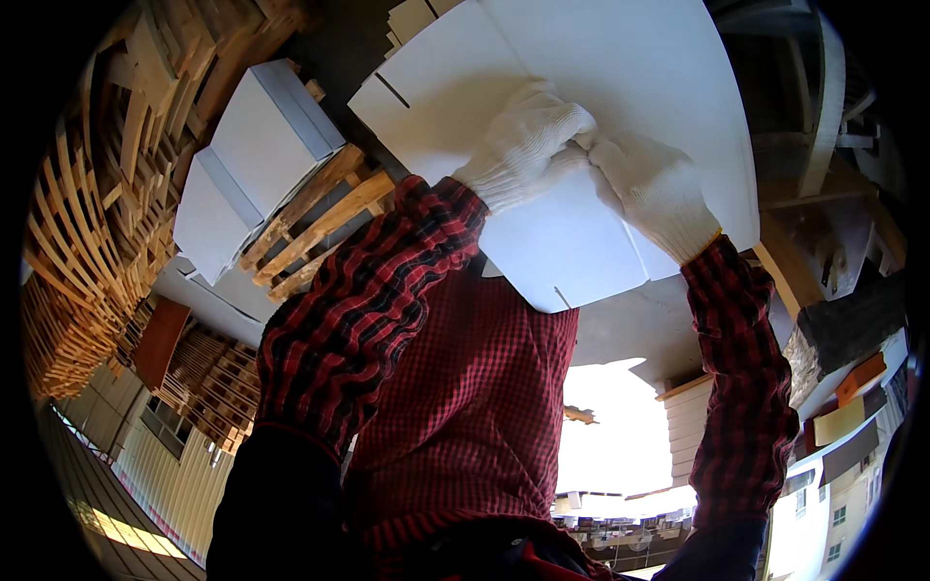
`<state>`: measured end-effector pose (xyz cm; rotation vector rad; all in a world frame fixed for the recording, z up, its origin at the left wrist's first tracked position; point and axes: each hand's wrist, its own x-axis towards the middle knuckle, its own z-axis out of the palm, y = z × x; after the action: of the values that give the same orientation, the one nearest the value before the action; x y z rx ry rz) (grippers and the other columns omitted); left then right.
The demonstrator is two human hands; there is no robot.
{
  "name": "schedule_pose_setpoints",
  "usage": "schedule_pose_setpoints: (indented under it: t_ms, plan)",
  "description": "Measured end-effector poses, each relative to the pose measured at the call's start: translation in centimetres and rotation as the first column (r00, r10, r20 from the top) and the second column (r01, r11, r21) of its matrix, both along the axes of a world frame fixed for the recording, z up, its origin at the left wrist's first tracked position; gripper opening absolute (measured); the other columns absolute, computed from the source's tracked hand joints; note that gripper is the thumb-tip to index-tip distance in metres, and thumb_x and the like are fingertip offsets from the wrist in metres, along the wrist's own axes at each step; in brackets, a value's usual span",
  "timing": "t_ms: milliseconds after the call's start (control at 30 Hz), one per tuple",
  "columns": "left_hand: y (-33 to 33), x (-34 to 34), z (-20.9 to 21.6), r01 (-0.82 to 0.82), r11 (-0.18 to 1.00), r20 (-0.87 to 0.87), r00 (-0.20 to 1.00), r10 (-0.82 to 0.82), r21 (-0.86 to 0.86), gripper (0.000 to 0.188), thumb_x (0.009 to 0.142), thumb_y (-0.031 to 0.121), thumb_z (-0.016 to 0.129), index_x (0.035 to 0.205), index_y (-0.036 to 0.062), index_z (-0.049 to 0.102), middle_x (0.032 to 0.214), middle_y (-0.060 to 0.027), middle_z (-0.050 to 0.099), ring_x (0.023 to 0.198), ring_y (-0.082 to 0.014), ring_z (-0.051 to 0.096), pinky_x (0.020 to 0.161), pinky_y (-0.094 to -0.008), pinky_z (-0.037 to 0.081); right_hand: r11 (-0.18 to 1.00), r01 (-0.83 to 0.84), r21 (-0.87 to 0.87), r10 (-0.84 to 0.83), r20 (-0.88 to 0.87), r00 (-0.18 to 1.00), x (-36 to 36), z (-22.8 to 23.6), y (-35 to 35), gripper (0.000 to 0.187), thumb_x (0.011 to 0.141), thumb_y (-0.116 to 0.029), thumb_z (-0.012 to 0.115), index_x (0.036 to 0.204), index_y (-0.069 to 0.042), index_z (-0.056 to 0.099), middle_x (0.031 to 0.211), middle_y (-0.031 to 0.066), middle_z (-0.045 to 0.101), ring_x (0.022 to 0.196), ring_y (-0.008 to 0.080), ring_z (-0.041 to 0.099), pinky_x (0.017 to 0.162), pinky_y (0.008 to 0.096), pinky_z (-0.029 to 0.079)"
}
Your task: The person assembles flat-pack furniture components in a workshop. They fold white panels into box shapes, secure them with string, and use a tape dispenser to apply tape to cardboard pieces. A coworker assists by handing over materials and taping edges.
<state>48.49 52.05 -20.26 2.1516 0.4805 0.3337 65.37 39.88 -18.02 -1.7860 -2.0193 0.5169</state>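
A large white cardboard sheet (649, 58) with slots cut into its edges and straight creases spreads out in front of me. My left hand (536, 136), in a white knitted glove, is over its middle with the fingers curled in. Meeting it fingertip to fingertip is my right hand (651, 186), gloved the same way and also closed. Whatever lies between the fingers is hidden by the gloves. Red and black checked sleeves cover both my forearms.
Left of me, folded white cardboard (262, 145) lies on a wooden pallet (325, 232). Tall stacks of wooden pallets (87, 242) stand at the far left. At the right are a wooden frame (790, 266) and a dark grey block-like object (852, 320).
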Motion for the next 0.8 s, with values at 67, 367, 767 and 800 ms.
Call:
schedule_pose_setpoints:
  t_ms: [67, 367, 767, 800]
  plan:
    - [0.0, 0.0, 0.2, -0.004, 1.0, -0.041, 0.999, 0.004, -0.003, 0.02, 0.078, 0.011, 0.077, 0.089, 0.0129, 0.061, 0.083, -0.0004, 0.065, 0.086, -0.0233, 0.063, 0.101, -0.0429, 0.044, 0.999, -0.036, -0.029, 0.035, -0.02, 0.999, -0.1, -0.5, 0.4, 0.01, 0.085, -0.011, 0.068, 0.086, -0.01, 0.059, 0.076, 0.0066, 0.06, 0.065, 0.0263, 0.062, 0.057, 0.0376, 0.052]
    - [0.5, 0.3, 1.2, -0.172, 0.905, -0.22, 0.971, 0.09, -0.39, 0.016, 0.082, 0.015, 0.076, 0.087, 0.0089, 0.062, 0.083, -0.0037, 0.064, 0.082, -0.0216, 0.062, 0.084, -0.0363, 0.049, 0.794, -0.389, -0.468, 0.396, -0.089, 0.914, 0.2, 1.0, 1.0, 0.014, 0.089, -0.015, 0.063, 0.079, -0.007, 0.058, 0.077, 0.008, 0.063, 0.066, 0.0257, 0.066, 0.058, 0.0371, 0.055]
    - [0.9, 0.7, 2.3, -0.168, 0.909, -0.2, 0.975, 0.097, -0.381, 0.018, 0.09, 0.02, 0.072, 0.095, 0.0059, 0.063, 0.087, -0.0019, 0.064, 0.085, -0.0142, 0.062, 0.084, -0.0299, 0.048, 0.81, -0.282, -0.515, 0.018, -0.459, 0.888, -7.4, 7.8, -11.5, 0.011, 0.085, -0.02, 0.064, 0.078, -0.011, 0.065, 0.08, 0.0046, 0.062, 0.071, 0.0238, 0.065, 0.063, 0.0379, 0.054]
    - [1.1, 0.9, 2.6, -0.195, 0.888, -0.204, 0.972, 0.118, -0.416, 0.018, 0.091, 0.02, 0.071, 0.097, 0.0059, 0.063, 0.086, -0.0018, 0.065, 0.085, -0.0138, 0.062, 0.085, -0.0297, 0.047, 0.759, -0.217, -0.613, -0.085, -0.424, 0.901, -7.3, 7.9, -13.0, 0.011, 0.086, -0.02, 0.064, 0.08, -0.01, 0.065, 0.082, 0.0055, 0.064, 0.072, 0.0254, 0.065, 0.064, 0.0388, 0.054]
